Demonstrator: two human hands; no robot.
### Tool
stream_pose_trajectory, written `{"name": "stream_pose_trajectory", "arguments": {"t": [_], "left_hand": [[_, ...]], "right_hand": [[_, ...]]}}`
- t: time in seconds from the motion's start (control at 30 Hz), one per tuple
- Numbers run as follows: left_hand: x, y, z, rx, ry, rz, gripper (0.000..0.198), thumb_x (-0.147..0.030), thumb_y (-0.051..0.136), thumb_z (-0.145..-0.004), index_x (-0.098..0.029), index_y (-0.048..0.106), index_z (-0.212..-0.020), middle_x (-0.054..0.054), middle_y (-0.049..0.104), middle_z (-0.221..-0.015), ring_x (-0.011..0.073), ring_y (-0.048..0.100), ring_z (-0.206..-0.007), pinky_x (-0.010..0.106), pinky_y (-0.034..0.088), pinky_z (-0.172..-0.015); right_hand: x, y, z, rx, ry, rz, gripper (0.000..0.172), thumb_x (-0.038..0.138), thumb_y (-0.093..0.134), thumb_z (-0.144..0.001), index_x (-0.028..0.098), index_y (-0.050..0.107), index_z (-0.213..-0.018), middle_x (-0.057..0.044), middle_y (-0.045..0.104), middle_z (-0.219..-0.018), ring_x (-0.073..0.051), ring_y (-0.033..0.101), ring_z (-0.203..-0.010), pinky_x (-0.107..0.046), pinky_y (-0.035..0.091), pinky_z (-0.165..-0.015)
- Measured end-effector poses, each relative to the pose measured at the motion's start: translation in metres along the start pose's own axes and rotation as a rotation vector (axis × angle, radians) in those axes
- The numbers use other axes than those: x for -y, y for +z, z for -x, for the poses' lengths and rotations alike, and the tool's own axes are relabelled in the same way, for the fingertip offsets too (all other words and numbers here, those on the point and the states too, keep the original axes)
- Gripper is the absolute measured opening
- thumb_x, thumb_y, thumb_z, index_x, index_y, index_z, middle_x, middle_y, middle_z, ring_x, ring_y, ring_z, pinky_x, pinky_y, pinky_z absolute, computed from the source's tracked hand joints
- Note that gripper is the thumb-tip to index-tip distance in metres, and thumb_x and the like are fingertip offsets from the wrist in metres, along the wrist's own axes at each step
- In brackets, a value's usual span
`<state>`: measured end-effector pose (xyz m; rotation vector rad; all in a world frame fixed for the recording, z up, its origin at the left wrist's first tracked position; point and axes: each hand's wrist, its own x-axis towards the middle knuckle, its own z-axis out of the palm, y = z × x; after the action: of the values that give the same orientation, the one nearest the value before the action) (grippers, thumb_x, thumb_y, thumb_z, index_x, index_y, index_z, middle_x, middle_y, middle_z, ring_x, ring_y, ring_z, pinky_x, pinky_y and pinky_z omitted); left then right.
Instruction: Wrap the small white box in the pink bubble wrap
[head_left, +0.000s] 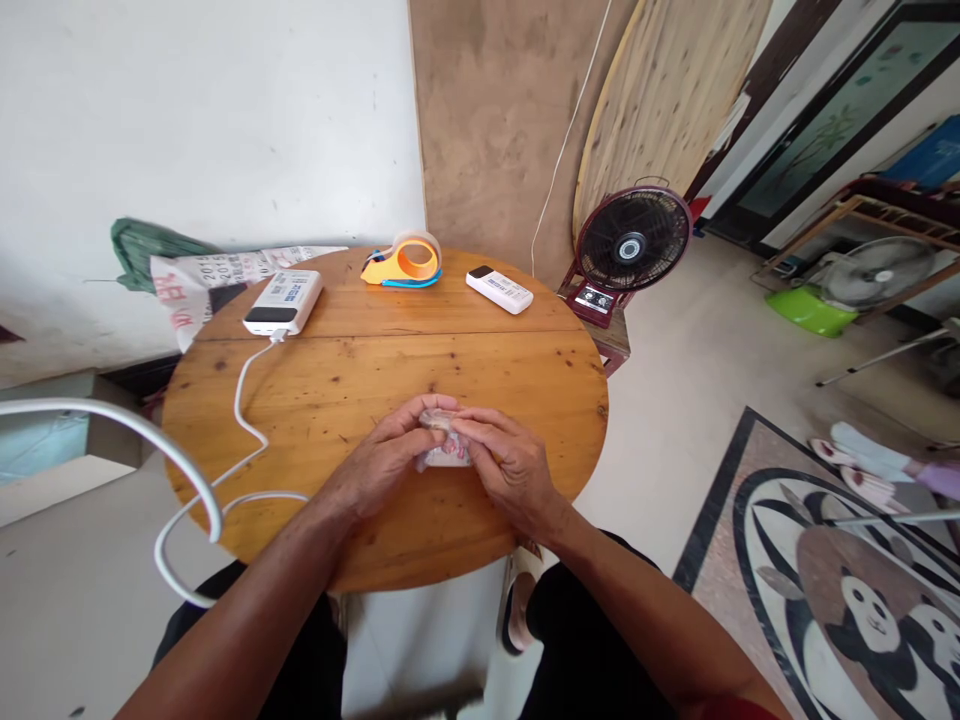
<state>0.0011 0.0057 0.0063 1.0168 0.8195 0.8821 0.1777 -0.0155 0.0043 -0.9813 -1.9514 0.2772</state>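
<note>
Between my two hands, just above the front half of the round wooden table, is a small clear plastic-wrapped packet with pinkish-red marks. My left hand grips its left side, thumb on top. On the right side, my right hand pinches the wrapping with thumb and fingers. The fingers cover much of the packet, so what it contains cannot be made out.
A white power bank with a white cable lies at the back left. An orange tape dispenser and a smaller white power bank are along the back edge. A dark red fan stands beyond the right edge.
</note>
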Motion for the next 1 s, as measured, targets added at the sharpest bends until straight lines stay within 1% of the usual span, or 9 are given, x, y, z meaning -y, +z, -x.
{"name": "stream_pose_trajectory", "arguments": {"t": [0.1,0.17,0.3,0.4,0.5,0.67,0.73,0.87,1.0], "left_hand": [[-0.003,0.002,0.001,0.013,-0.038,0.157,0.037,-0.025,0.068,-0.075,-0.021,0.06,-0.111,0.002,0.067,-0.094,0.0164,0.061,-0.083,0.028,0.046,-0.077],[-0.005,0.003,0.002,0.016,-0.071,0.218,0.038,-0.024,0.07,-0.073,-0.02,0.061,-0.109,0.003,0.068,-0.094,0.0172,0.062,-0.084,0.029,0.047,-0.078],[-0.008,0.003,0.002,-0.007,-0.103,0.257,0.037,-0.023,0.071,-0.071,-0.018,0.062,-0.107,0.004,0.069,-0.093,0.0169,0.062,-0.081,0.028,0.048,-0.075],[-0.009,0.002,0.001,-0.024,-0.112,0.272,0.036,-0.023,0.072,-0.071,-0.018,0.062,-0.106,0.004,0.068,-0.091,0.016,0.062,-0.078,0.027,0.048,-0.072],[-0.009,0.002,0.001,-0.035,-0.106,0.283,0.037,-0.022,0.071,-0.071,-0.018,0.062,-0.106,0.003,0.068,-0.091,0.0157,0.061,-0.077,0.027,0.048,-0.07],[-0.008,0.001,-0.001,-0.046,-0.07,0.276,0.038,-0.022,0.071,-0.071,-0.018,0.061,-0.108,0.003,0.068,-0.093,0.015,0.061,-0.078,0.026,0.048,-0.071],[-0.006,0.0,0.0,-0.038,-0.055,0.261,0.038,-0.022,0.071,-0.072,-0.019,0.061,-0.109,0.002,0.067,-0.091,0.0139,0.061,-0.076,0.025,0.047,-0.071],[-0.005,0.0,0.0,-0.024,-0.034,0.223,0.038,-0.024,0.072,-0.073,-0.021,0.061,-0.109,0.0,0.067,-0.089,0.0128,0.061,-0.075,0.024,0.047,-0.071],[-0.007,0.002,0.0,-0.036,-0.035,0.237,0.036,-0.024,0.073,-0.071,-0.019,0.063,-0.104,0.001,0.068,-0.085,0.0124,0.061,-0.071,0.023,0.046,-0.068]], "right_hand": [[-0.002,0.0,0.003,0.015,-0.095,0.139,0.032,0.012,0.048,-0.09,0.024,0.066,-0.114,-0.006,0.068,-0.115,-0.017,0.065,-0.104,-0.031,0.054,-0.089],[-0.003,0.0,0.004,0.035,-0.167,0.208,0.034,0.01,0.049,-0.09,0.023,0.064,-0.117,-0.008,0.067,-0.117,-0.018,0.065,-0.104,-0.031,0.055,-0.088],[-0.005,-0.002,0.003,0.087,-0.263,0.271,0.031,0.012,0.052,-0.089,0.019,0.062,-0.117,-0.013,0.065,-0.121,-0.02,0.065,-0.107,-0.032,0.055,-0.089],[-0.007,-0.004,0.001,0.126,-0.325,0.308,0.024,0.02,0.056,-0.09,0.017,0.064,-0.112,-0.016,0.064,-0.122,-0.022,0.062,-0.112,-0.034,0.055,-0.09],[-0.01,-0.004,-0.001,0.131,-0.383,0.324,0.026,0.027,0.059,-0.089,0.015,0.063,-0.112,-0.019,0.062,-0.124,-0.025,0.059,-0.118,-0.038,0.054,-0.093],[-0.011,-0.001,0.002,0.158,-0.327,0.305,0.026,0.021,0.058,-0.09,0.019,0.062,-0.116,-0.017,0.058,-0.13,-0.024,0.051,-0.128,-0.04,0.051,-0.099],[-0.009,0.001,0.004,0.113,-0.308,0.304,0.026,0.019,0.059,-0.09,0.021,0.062,-0.116,-0.016,0.058,-0.131,-0.024,0.052,-0.127,-0.04,0.051,-0.099],[-0.004,0.005,0.006,0.015,-0.33,0.348,0.027,0.018,0.059,-0.089,0.024,0.062,-0.115,-0.012,0.055,-0.136,-0.021,0.055,-0.124,-0.034,0.054,-0.095],[-0.003,0.009,0.008,0.013,-0.286,0.413,0.031,0.02,0.058,-0.09,0.031,0.058,-0.119,-0.004,0.052,-0.139,-0.019,0.055,-0.123,-0.032,0.055,-0.091]]}}
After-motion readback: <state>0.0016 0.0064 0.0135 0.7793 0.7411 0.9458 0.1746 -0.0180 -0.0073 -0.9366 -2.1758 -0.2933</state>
